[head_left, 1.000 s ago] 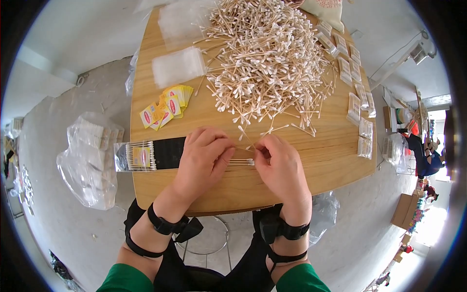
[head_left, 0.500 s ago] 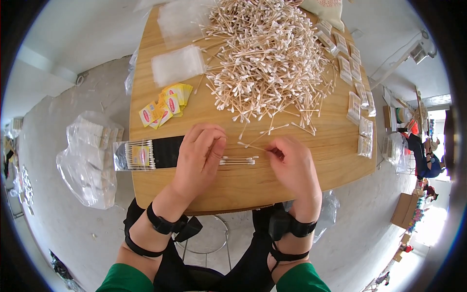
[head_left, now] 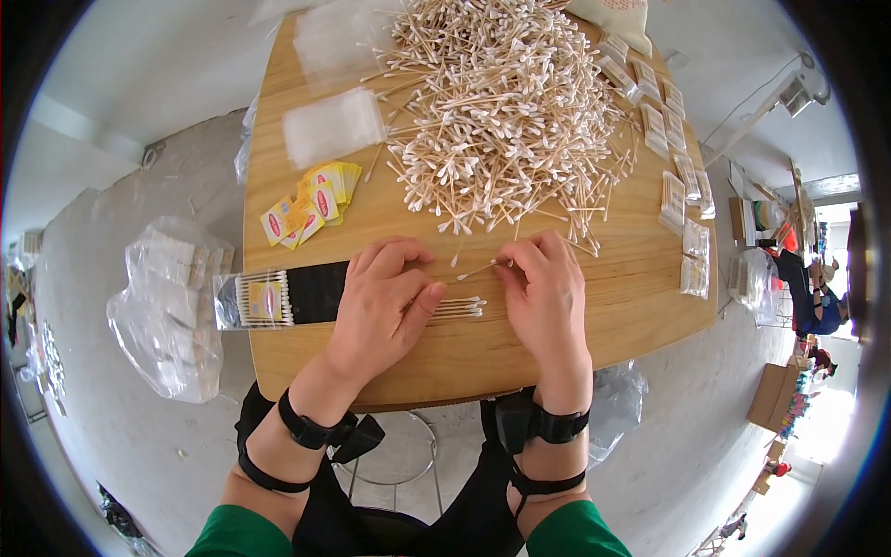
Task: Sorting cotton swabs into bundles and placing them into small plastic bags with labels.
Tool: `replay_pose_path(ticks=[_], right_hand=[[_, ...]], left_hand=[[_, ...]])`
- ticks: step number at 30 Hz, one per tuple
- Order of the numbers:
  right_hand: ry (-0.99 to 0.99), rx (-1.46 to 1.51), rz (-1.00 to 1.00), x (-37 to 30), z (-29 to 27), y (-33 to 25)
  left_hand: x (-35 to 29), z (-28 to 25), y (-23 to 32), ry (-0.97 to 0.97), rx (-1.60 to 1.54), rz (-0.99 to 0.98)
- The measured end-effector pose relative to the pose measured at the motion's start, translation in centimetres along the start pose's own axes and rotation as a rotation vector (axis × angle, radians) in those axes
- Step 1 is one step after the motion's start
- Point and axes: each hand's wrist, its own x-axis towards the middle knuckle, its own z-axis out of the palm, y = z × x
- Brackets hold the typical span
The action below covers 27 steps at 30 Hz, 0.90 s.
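Note:
My left hand (head_left: 382, 295) is over the near end of a long black strip (head_left: 320, 292), palm down, its thumb apart from the bent fingers. A few cotton swabs (head_left: 464, 307) stick out to the right from beneath it; their other ends are hidden. Just to the right, my right hand (head_left: 546, 295) pinches one cotton swab (head_left: 476, 271) between thumb and fingertips, its white tip pointing left. At the strip's left end, a clear bag (head_left: 225, 302) holds a row of swabs and a yellow card (head_left: 266, 301).
A large heap of cotton swabs (head_left: 510, 121) covers the table's far middle. Yellow cards (head_left: 320, 200) and clear bags (head_left: 334, 128) lie at the left. Several filled packs (head_left: 673, 202) line the right edge. A big plastic bag of packs (head_left: 167, 311) hangs beside the left edge.
My right hand has moved slightly up and left with the pinched swab. The thumb of my left hand has spread away from the fingers and reaches farther right over the lying swabs.

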Motion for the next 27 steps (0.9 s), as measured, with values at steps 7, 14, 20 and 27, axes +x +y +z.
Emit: replay_pose_path(ticks=[7,14,20,27], right_hand=[[-0.055,-0.044,-0.054,-0.2,0.3,-1.0],[-0.112,0.018,-0.067,-0.2,0.3,-1.9],[-0.11,0.053,0.053,-0.3,-2.0,0.3],[-0.224,0.028,0.058,-0.7,-2.1,0.1]], left_hand=[[0.2,0.3,-0.1,0.072,-0.059,-0.039],[0.0,0.6,-0.1,0.08,0.008,-0.014],[0.0,0.7,-0.1,0.067,0.003,-0.016],[0.0,0.7,-0.1,0.059,0.009,-0.01]])
